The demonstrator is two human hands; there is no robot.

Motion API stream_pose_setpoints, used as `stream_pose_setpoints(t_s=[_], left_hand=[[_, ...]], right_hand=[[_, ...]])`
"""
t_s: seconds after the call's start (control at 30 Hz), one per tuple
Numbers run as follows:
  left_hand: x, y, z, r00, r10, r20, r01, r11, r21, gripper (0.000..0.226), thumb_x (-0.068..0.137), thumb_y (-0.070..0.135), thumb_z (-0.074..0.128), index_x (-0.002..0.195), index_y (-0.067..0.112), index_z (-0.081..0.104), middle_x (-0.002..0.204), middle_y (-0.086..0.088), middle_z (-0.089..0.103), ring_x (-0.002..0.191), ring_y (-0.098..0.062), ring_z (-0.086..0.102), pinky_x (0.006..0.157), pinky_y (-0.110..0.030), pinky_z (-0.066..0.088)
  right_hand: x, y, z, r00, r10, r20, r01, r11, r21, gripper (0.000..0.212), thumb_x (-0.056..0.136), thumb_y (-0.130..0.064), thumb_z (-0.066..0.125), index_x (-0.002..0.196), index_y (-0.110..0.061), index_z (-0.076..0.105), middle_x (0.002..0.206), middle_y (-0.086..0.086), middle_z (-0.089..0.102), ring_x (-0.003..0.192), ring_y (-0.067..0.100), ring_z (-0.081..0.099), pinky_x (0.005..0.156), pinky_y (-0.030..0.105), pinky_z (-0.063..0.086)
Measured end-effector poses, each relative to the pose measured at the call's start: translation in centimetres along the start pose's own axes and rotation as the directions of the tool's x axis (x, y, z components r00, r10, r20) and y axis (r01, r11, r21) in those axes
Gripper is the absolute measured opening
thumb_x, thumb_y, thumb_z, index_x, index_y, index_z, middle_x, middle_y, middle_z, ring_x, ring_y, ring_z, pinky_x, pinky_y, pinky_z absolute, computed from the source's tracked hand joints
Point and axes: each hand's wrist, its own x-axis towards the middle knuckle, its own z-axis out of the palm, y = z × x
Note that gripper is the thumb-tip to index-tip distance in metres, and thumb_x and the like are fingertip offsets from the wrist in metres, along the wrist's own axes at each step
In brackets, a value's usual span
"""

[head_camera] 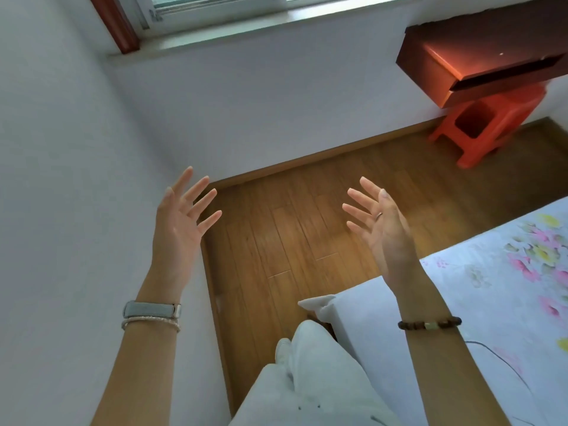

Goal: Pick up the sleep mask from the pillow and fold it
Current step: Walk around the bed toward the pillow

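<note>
Left hand (181, 229) and right hand (381, 229) both spread, empty, above the floor beside the bed (461, 302). Mask and pillow unseen; risk: reaching blind, grabbing the wrong fabric.

Home bedroom: floral bed (507, 272), window (221, 7).

The floor (292, 229) lies ahead, between a wall (61, 179) on the left and the bed (491, 287) on the right. Beyond the bed, a stool (488, 124) stands under a cabinet (479, 59). A window (215, 7) sits above the far wall.
</note>
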Motion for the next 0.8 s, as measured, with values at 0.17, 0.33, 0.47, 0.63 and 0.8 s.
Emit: stream_pose_setpoints(t_s=[0.17,0.33,0.47,0.63,0.8], left_hand=[[5.0,-0.5,-0.1,0.999,-0.027,0.020,0.027,1.000,0.008,0.057,0.099,0.046,0.023,0.150,0.024,0.035,0.151,-0.005,0.048,0.135,-0.023,0.050,0.110,-0.054,0.038],[11.4,-1.3,1.2,0.997,-0.059,0.045,0.058,0.998,0.015,0.059,0.097,0.048,0.026,0.150,0.022,0.037,0.150,-0.007,0.049,0.135,-0.024,0.051,0.109,-0.054,0.039],[18.1,-1.7,3.5,0.992,-0.077,0.098,0.075,0.997,0.020,0.059,0.097,0.049,0.027,0.149,0.023,0.038,0.149,-0.007,0.050,0.134,-0.024,0.051,0.109,-0.055,0.039],[26.8,-1.5,8.3,0.977,-0.093,0.194,0.083,0.995,0.058,0.058,0.099,0.047,0.024,0.149,0.021,0.038,0.149,-0.007,0.050,0.134,-0.024,0.051,0.111,-0.057,0.037],[33.2,-1.9,14.1,0.951,-0.089,0.295,0.077,0.996,0.052,0.060,0.097,0.047,0.025,0.149,0.020,0.038,0.150,-0.008,0.049,0.134,-0.025,0.051,0.111,-0.055,0.038]], right_hand=[[4.3,-0.2,0.7,1.000,0.002,-0.028,-0.001,0.999,0.041,0.042,0.099,-0.051,0.032,0.134,-0.039,0.053,0.137,-0.008,0.060,0.122,0.014,0.062,0.106,0.040,0.046],[9.8,-0.2,0.4,0.996,0.012,-0.084,-0.007,0.998,0.060,0.043,0.102,-0.048,0.031,0.136,-0.036,0.052,0.137,-0.007,0.061,0.122,0.015,0.062,0.105,0.040,0.047],[14.9,-0.9,-0.8,0.990,0.003,-0.140,0.010,0.996,0.092,0.044,0.103,-0.046,0.030,0.139,-0.033,0.050,0.138,-0.006,0.060,0.123,0.015,0.062,0.105,0.040,0.046],[20.8,-2.6,-3.0,0.972,0.005,-0.237,0.027,0.991,0.132,0.046,0.103,-0.047,0.029,0.141,-0.031,0.049,0.140,-0.004,0.059,0.124,0.015,0.061,0.105,0.041,0.045],[25.1,-3.9,-5.7,0.950,0.013,-0.311,0.033,0.989,0.142,0.047,0.103,-0.047,0.029,0.143,-0.031,0.048,0.140,-0.005,0.058,0.124,0.015,0.061,0.107,0.042,0.044]])
